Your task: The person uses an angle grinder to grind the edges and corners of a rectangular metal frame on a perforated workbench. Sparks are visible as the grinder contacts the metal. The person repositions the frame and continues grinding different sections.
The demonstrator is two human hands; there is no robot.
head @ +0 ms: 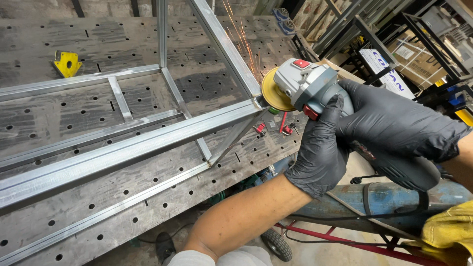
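A grey angle grinder [308, 87] with a yellow disc [274, 90] presses against the upper corner of a steel tube frame [148, 143], and sparks fly up and away from the contact. My left hand [320, 148], in a black glove, wraps the grinder's neck from below. My right hand [394, 120], also gloved in black, grips the rear body of the tool. The frame stands on a perforated steel welding table [148, 202].
A yellow magnetic square [67, 63] lies at the table's far left. Small red clamps [288, 129] lie near the table edge under the grinder. A blue gas cylinder on a red trolley [354, 197] lies below. Black metal racks [419, 34] and boxes stand at the right.
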